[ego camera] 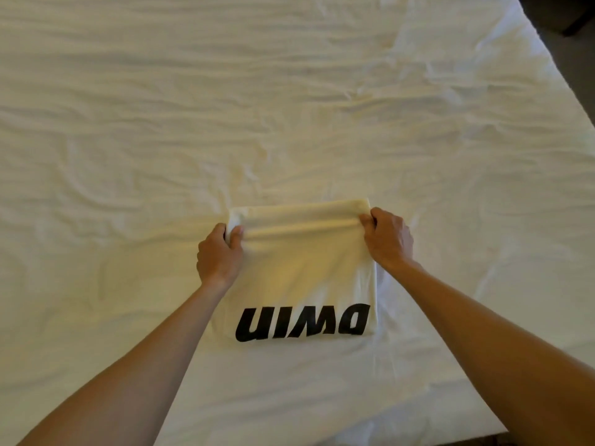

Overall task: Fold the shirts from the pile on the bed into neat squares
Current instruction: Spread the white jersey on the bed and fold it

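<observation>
White, soft cotton shirt with bold black lettering (302,278) lies partly folded into a narrow oblong on the near middle of the bed, the print at its near end and a rolled ridge of cloth raised across its far end. The left hand (219,252) pinches the far left corner, thumb over the top and fingers curled beneath the cloth; the right hand (388,239) grips the far right corner in the same way, fingers curled round the edge. Between them the fabric is drawn fairly taut and lifted a little from the layers below. Such a shirt is light and limp, so it should sag or slip out of line wherever it is unsupported, and the stacked layers may slide on one another; holding it at both corners of one edge, as now, looks the surest way to keep that edge straight. The fold toward the print appears the step in hand. Around the shirt spreads the wrinkled white bedsheet (289,107), and a strip of dark floor (570,37) shows past the bed's far right corner. No pile of other shirts is in view.
</observation>
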The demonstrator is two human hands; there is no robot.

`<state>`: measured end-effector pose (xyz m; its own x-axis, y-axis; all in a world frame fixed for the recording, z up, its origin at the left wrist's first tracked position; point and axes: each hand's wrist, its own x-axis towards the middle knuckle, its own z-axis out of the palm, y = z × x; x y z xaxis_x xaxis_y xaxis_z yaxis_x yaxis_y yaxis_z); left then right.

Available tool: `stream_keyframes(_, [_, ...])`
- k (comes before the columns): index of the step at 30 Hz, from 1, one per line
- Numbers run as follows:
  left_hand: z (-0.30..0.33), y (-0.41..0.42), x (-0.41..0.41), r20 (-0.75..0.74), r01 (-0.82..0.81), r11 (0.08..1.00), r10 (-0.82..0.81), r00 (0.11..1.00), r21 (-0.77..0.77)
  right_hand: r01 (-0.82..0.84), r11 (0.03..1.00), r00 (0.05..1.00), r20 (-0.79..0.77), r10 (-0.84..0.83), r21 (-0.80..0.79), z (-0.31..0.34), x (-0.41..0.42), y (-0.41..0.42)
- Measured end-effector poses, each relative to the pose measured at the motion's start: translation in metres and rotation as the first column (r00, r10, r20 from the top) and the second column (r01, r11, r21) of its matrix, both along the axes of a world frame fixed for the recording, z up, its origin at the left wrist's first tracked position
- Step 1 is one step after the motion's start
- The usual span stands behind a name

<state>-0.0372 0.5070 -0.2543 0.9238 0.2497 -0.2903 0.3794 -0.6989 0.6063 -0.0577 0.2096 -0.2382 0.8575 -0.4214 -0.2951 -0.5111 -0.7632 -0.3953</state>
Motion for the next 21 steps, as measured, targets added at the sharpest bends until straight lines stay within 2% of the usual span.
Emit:
stream_keyframes(3, [-0.002, -0.008, 0.0, -0.085, -0.103, 0.995, 0.103, 0.991, -0.001, 0.076, 0.996, 0.992, -0.103, -0.072, 0.038, -0.003, -0.001, 0.011])
stream_keyframes(7, [0.007, -0.013, -0.039, -0.164, -0.234, 0.971, 0.239, 0.957, 0.052, 0.243, 0.961, 0.97, -0.028, -0.242, 0.133, -0.004, -0.041, 0.039])
stream_keyframes(10, [0.007, -0.008, -0.084, -0.184, -0.208, 0.97, 0.228, 0.956, 0.125, 0.226, 0.961, 0.973, 0.0, -0.229, 0.162, -0.009, -0.088, 0.046])
stream_keyframes(14, [0.008, -0.006, -0.122, -0.084, -0.194, 0.967, 0.21, 0.974, 0.165, 0.181, 0.971, 0.983, -0.002, -0.183, 0.157, -0.016, -0.136, 0.046])
stream_keyframes(18, [0.005, -0.002, -0.13, 0.012, -0.17, 0.972, 0.17, 0.985, 0.162, 0.127, 0.959, 0.984, 0.087, -0.154, 0.255, -0.022, -0.149, 0.035])
stream_keyframes(21, [0.0, 0.003, -0.129, -0.08, -0.149, 0.969, 0.167, 0.983, 0.199, 0.129, 0.964, 0.989, 0.039, -0.142, 0.231, -0.023, -0.145, 0.031])
